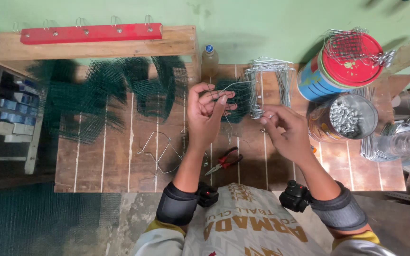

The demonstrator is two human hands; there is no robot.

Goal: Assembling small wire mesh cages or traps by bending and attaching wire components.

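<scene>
Above the wooden desk point(119, 161), the left hand point(205, 116) has its grip closed on a bent wire point(236, 84), pinched between fingers and thumb, with the wire running off to the right of that grip. Behind it, touching or just beyond the fingers, lies a piece of dark green mesh point(238, 97). The right hand point(285, 130) hovers just to the right of the left, its fingers curled; whether its grip holds anything small I cannot tell. Below and between both grips lie red-handled pliers point(225, 161). Right of the right grip stands a tin of metal clips point(345, 116), and beyond it a bundle of wire pieces point(269, 80).
</scene>
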